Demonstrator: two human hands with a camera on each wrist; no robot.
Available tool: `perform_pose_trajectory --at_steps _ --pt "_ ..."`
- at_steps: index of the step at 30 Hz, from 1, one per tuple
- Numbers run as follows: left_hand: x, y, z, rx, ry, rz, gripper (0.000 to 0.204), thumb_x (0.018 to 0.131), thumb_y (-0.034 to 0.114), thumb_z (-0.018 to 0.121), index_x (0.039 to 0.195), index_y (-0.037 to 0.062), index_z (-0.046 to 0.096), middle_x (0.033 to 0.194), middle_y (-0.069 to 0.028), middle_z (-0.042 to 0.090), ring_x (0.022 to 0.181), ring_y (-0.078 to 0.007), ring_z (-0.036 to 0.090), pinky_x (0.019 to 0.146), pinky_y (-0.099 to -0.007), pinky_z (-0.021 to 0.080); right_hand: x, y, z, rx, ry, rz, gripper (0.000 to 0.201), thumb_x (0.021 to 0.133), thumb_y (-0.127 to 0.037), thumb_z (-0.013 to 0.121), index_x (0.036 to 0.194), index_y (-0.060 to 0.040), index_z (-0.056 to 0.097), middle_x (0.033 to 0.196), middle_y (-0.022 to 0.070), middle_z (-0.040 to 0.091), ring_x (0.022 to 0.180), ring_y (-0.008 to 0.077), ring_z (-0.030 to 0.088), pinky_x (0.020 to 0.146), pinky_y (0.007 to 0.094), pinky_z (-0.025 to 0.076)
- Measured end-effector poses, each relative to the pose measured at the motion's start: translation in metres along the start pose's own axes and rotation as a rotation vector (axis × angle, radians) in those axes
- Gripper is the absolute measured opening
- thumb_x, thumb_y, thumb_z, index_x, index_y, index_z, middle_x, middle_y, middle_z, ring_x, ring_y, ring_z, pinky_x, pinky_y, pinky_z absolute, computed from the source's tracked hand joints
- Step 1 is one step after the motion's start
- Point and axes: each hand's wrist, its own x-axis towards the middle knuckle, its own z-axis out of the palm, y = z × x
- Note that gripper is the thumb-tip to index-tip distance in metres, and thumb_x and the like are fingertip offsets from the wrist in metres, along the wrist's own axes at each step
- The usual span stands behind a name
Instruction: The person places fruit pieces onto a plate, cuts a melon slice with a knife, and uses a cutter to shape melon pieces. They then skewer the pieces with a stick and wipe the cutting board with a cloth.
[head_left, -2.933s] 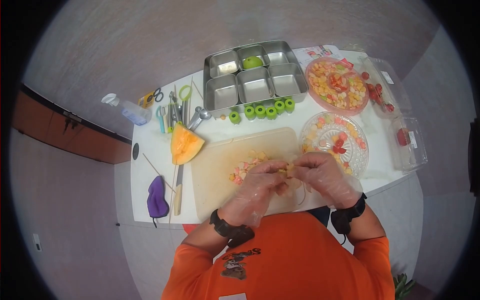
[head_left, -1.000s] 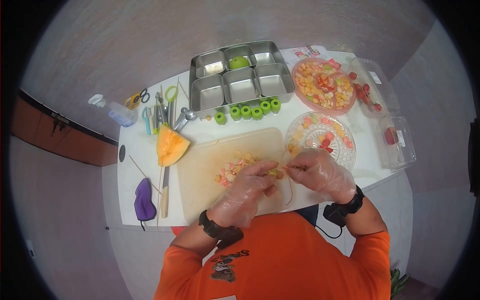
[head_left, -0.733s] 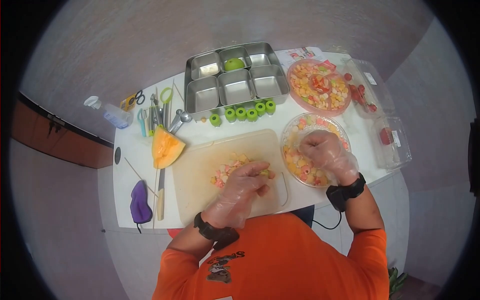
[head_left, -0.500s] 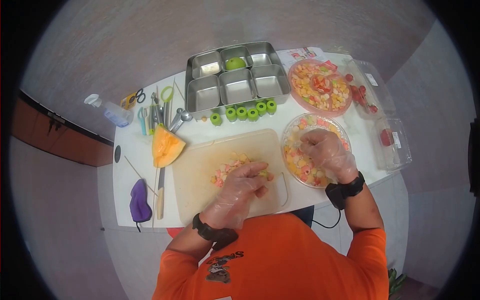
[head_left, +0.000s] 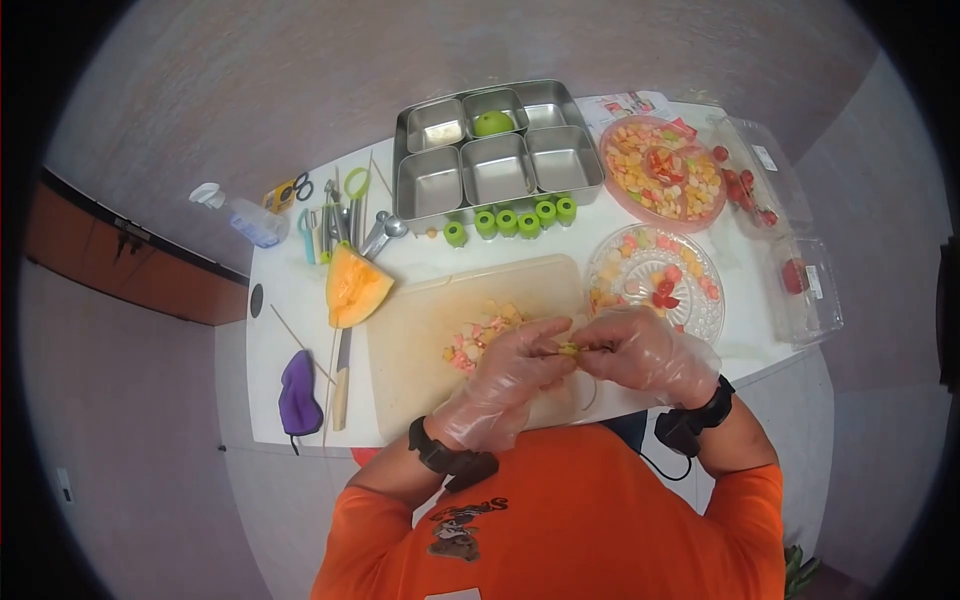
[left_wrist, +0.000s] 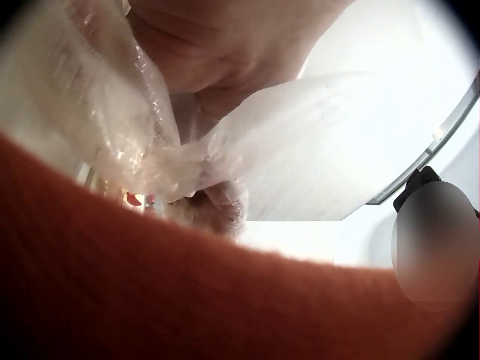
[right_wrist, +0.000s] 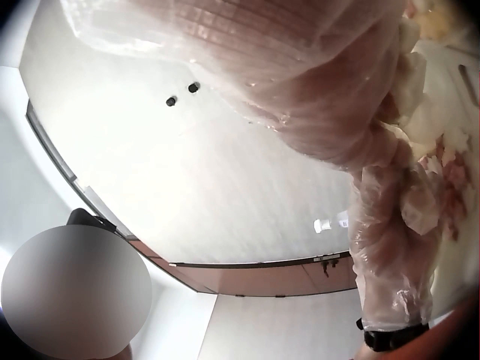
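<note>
Counter (head_left: 300, 300) stock, left to right: purple cloth (head_left: 298, 390); knife (head_left: 342, 380); cantaloupe wedge (head_left: 355, 285); cutting board (head_left: 430, 320) with diced fruit pile (head_left: 480, 335). Left hand (head_left: 515, 375), gloved, pinches a fruit piece (head_left: 567, 349) on a skewer (head_left: 590, 347) above the board's right edge; right hand (head_left: 650, 355), gloved, pinches the skewer. Beyond: clear plate (head_left: 700, 320) and pink plate (head_left: 712, 212) of fruit. Threading looks barely started; much fruit remains loose.

Small yellow-green fruit piece (head_left: 568, 349), pinched between both grips, left hand (head_left: 510, 375) and right hand (head_left: 650, 352), held just above the cutting board (head_left: 420, 340). Thin skewer (head_left: 590, 348) runs level from it into the right grip; its far end is hidden.
</note>
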Motion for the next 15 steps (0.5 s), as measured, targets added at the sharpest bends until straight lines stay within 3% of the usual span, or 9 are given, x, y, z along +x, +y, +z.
perform_pose_trajectory --at_steps 7,9,13,15 --pt "-0.002 0.001 0.0 -0.101 0.003 0.024 0.04 0.093 0.002 0.073 0.132 0.0 0.062 0.099 -0.0045 0.065 0.089 -0.0141 0.063 0.074 -0.0294 0.052 0.0 0.002 0.009 0.025 0.099 -0.026 0.01 0.086 -0.008 0.071 0.093 -0.0021 0.075 0.079 0.0108 0.068 0.073 0.0231 0.066 0.067 0.034 0.051" --pt "-0.003 0.004 0.002 -0.127 0.02 0.037 0.036 0.093 0.002 0.072 0.128 0.0004 0.063 0.1 -0.005 0.066 0.089 -0.0146 0.063 0.075 -0.0298 0.051 -0.001 -0.003 0.009 0.049 0.159 0.039 0.009 0.085 -0.008 0.072 0.09 -0.0018 0.074 0.077 0.0095 0.068 0.071 0.0215 0.065 0.066 0.0334 0.051" --pt "-0.003 0.007 0.003 -0.172 0.071 0.021 0.024 0.093 0.001 0.069 0.117 0.0007 0.064 0.104 -0.0067 0.068 0.088 -0.0155 0.063 0.076 -0.0301 0.051 0.0 0.001 -0.006 0.005 0.179 0.066 0.008 0.085 -0.009 0.072 0.089 -0.0011 0.073 0.077 0.0099 0.067 0.071 0.0217 0.065 0.066 0.0333 0.051" --pt "-0.004 0.009 0.003 -0.152 0.061 0.016 0.022 0.093 0.0 0.068 0.115 0.0006 0.064 0.104 -0.0068 0.068 0.088 -0.0155 0.063 0.076 -0.0301 0.051 0.002 0.011 -0.019 -0.032 0.266 0.113 0.011 0.085 -0.011 0.071 0.088 -0.0006 0.072 0.08 0.0132 0.067 0.072 0.0264 0.066 0.068 0.0358 0.052"
